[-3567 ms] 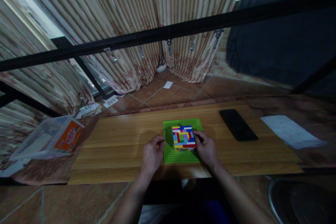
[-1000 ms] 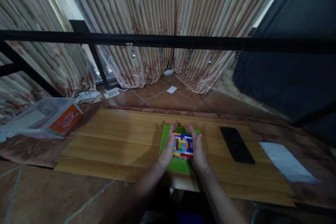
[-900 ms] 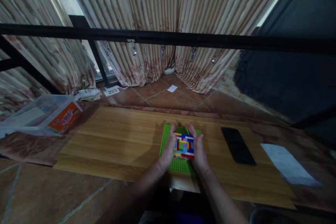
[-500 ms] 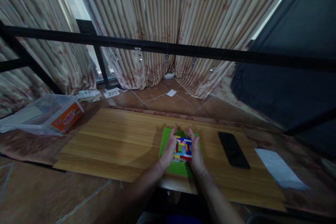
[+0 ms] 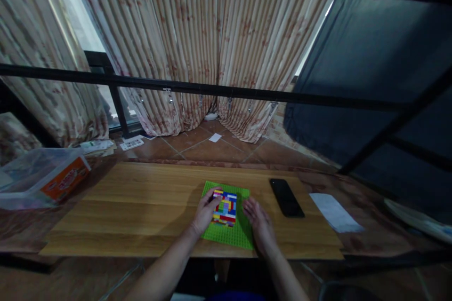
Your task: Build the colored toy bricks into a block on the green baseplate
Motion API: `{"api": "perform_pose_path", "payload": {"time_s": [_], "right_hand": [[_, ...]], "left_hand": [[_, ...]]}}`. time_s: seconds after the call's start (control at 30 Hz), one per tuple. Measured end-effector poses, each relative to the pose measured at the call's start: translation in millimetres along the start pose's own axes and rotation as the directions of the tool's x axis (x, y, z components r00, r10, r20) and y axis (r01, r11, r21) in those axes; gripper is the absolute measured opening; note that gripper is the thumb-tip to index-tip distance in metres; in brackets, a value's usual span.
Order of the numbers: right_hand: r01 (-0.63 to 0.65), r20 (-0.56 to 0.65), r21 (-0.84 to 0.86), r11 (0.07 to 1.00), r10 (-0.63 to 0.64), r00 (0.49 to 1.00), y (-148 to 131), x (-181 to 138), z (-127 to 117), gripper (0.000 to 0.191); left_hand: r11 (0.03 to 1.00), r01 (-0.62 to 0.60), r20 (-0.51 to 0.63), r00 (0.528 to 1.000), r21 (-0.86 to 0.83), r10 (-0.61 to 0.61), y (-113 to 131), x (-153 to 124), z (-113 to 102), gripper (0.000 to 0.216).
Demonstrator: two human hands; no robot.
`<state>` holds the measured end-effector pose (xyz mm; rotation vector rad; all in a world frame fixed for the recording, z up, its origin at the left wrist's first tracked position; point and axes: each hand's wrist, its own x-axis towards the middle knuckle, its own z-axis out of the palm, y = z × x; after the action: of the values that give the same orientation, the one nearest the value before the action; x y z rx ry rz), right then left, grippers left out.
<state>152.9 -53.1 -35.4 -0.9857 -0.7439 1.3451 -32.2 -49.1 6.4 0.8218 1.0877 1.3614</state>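
A block of multicoloured toy bricks (image 5: 225, 211) sits over the green studded baseplate (image 5: 243, 240) near the front of the wooden board. My left hand (image 5: 205, 211) grips the block's left side, its thumb reaching over the top edge and the fingers curled around the far left corner. On the other side, my right hand (image 5: 258, 220) is off the block. Its fingers are stretched out over the baseplate's right edge, with nothing in them. I cannot tell whether the block is pressed onto the studs.
Right of the baseplate lies a black phone (image 5: 286, 198), and farther right a white sheet of paper (image 5: 335, 212). A clear plastic box (image 5: 42, 178) with an orange label stands at the left. A dark metal bar (image 5: 197, 88) crosses beyond the wooden board (image 5: 141, 207).
My right hand has let go of the block and moved away to the right. My left hand stays on it. The whole view has shifted as my head turned.
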Motion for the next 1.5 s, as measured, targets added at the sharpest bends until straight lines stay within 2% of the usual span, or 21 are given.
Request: {"api": "perform_pose_path", "payload": {"time_s": [0.1, 0.2, 0.3, 0.4, 0.53, 0.63, 0.8, 0.93, 1.17, 1.27, 1.37, 1.43, 1.5], "right_hand": [[0.035, -0.055, -0.067, 0.997, -0.038, 0.998, -2, -13, -22, 0.043], [0.044, -0.041, -0.133, 0.990, -0.050, 0.998, -3, -24, -34, 0.042], [0.072, 0.004, -0.253, 0.965, -0.073, 0.997, -5, -30, -34, 0.042], [0.134, 0.045, -0.409, 0.903, -0.127, 0.991, -7, -35, -28, 0.041], [0.202, 0.110, -0.529, 0.824, -0.170, 0.979, -6, -40, -24, 0.042], [0.257, 0.170, -0.626, 0.736, -0.193, 0.966, -5, -42, -23, 0.044], [0.373, 0.279, -0.769, 0.520, -0.252, 0.927, -2, -45, -20, 0.040], [0.447, 0.350, -0.795, 0.411, -0.292, 0.890, 5, -42, -22, 0.035], [0.457, 0.356, -0.780, 0.427, -0.298, 0.886, 10, -40, -22, 0.035], [0.419, 0.307, -0.776, 0.471, -0.298, 0.904, 7, -46, -15, 0.034], [0.369, 0.254, -0.752, 0.545, -0.277, 0.927, 2, -48, -14, 0.030], [0.329, 0.177, -0.746, 0.579, -0.303, 0.936, -4, -46, -20, 0.027], [0.292, 0.071, -0.775, 0.561, -0.383, 0.921, -15, -41, -32, 0.028]], "left_hand": [[1.000, 0.024, -0.020, 1.000, -0.002, -0.024, 0, -1, 1, 0.047], [0.999, 0.033, -0.049, 0.998, 0.014, -0.032, 0, -1, -1, 0.044], [1.000, 0.008, -0.066, 0.998, 0.028, -0.007, 0, 1, -2, 0.040], [0.999, -0.019, -0.063, 0.998, 0.045, 0.021, 0, 1, -1, 0.034], [0.998, -0.032, -0.075, 0.997, 0.055, 0.036, 0, -3, -2, 0.036], [1.000, -0.012, -0.053, 0.999, 0.020, 0.013, 2, -9, -4, 0.042], [0.992, 0.023, -0.044, 0.999, -0.120, -0.029, 6, -15, -8, 0.049], [0.994, 0.012, -0.057, 0.998, -0.110, -0.018, 5, -16, -11, 0.049], [0.999, 0.009, -0.031, 0.999, 0.052, -0.007, -2, -13, -18, 0.053], [0.994, -0.001, -0.036, 0.999, 0.105, 0.005, -4, -12, -21, 0.053], [0.987, -0.024, -0.103, 0.994, 0.156, 0.041, 0, -12, -24, 0.052], [0.954, -0.082, -0.131, 0.984, 0.288, 0.124, 10, -14, -22, 0.049], [0.837, -0.189, -0.051, 0.967, 0.513, 0.250, 26, -15, -14, 0.048]]}}
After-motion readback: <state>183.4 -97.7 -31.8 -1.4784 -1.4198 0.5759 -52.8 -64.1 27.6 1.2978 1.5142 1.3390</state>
